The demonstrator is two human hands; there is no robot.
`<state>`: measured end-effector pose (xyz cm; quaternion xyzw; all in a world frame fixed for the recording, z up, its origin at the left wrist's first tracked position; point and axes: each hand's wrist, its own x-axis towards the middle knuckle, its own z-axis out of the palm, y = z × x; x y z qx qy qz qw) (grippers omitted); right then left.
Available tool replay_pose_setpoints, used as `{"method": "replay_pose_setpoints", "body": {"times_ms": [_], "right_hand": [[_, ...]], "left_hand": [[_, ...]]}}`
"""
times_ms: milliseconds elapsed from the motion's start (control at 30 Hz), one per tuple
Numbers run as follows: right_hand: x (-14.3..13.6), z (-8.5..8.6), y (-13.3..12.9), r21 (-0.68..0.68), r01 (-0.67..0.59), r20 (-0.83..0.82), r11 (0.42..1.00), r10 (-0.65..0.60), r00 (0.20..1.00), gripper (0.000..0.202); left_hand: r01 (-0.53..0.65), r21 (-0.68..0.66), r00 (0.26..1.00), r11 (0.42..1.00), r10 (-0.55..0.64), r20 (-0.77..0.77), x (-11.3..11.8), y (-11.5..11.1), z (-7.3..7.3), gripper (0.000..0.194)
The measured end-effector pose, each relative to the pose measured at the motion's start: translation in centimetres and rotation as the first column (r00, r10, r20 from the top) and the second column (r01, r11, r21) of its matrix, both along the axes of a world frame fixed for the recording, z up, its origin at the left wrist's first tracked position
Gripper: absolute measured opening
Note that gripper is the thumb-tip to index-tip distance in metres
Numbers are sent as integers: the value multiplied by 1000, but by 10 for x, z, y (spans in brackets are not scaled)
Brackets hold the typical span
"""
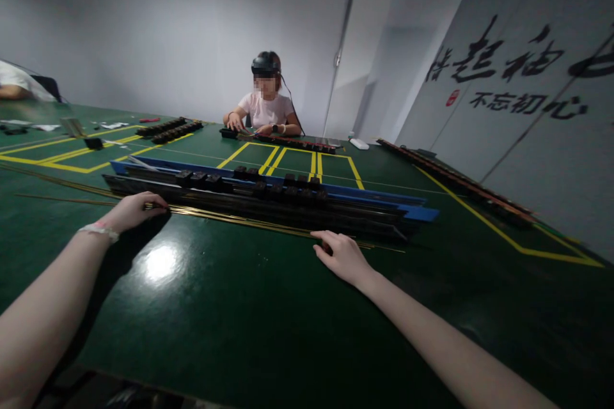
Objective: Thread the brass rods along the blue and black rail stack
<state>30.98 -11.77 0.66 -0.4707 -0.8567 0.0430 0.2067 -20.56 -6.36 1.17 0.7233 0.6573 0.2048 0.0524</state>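
A bundle of long thin brass-coloured rods (pixel 230 217) lies along the near side of a long black and blue rack on the green table. My left hand (pixel 139 209) is closed round the rods toward their left part. Near their right end, my right hand (pixel 339 254) touches them with its fingertips, thumb and index finger apart. The rack (pixel 374 217) has dark long strips in it and several small black blocks (pixel 211 180) on top.
Across the green table (pixel 268 332), a person (pixel 268 105) in a headset handles a dark strip. Black block rows (pixel 175 131) stand back left, and a long dark strip (pixel 455 180) lies at the right. Yellow tape marks the tabletop. Another person's arm (pixel 14 91) shows far left.
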Motion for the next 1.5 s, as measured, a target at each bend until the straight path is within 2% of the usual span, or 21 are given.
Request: {"method": "replay_pose_setpoints", "body": {"times_ms": [100,200,300,533,667,767,900,1133,1367,1433,1500], "right_hand": [[1,0,2,-20,-3,21,1000,4,1000,35],[1,-3,3,-17,-1,35,1000,2,999,35],[1,-4,3,-17,-11,28,1000,11,1000,36],[2,-1,1,-36,-40,-4,999,40,999,39],[3,-4,1,-53,-77,-71,996,73,995,49],[4,-6,1,-31,-126,-112,992,122,986,58],[3,-6,0,-36,-155,-77,987,152,985,63],[4,-5,1,-64,-125,-65,990,121,991,69],[3,-9,2,-1,-147,-201,989,144,969,65],[2,-8,1,-5,-104,-288,995,98,953,62],[3,-6,2,-22,-44,-412,999,31,911,57]], "left_hand": [[62,23,998,998,-62,-4,8,6,1,53],[129,-11,992,992,-129,-12,13,11,0,43],[141,-24,989,990,-142,-38,22,13,-1,37],[212,11,970,977,-209,-126,67,8,-1,33],[238,56,960,970,-226,-166,91,6,-5,31],[324,99,941,941,-309,-139,105,5,-12,32],[426,239,902,873,-388,-192,119,4,-16,36],[475,382,874,793,-374,-311,115,1,-17,29],[500,488,858,715,-333,-390,103,7,-19,29],[455,528,875,717,-249,-416,93,11,-14,29],[316,607,920,729,-79,-384,77,14,-9,27]]}}
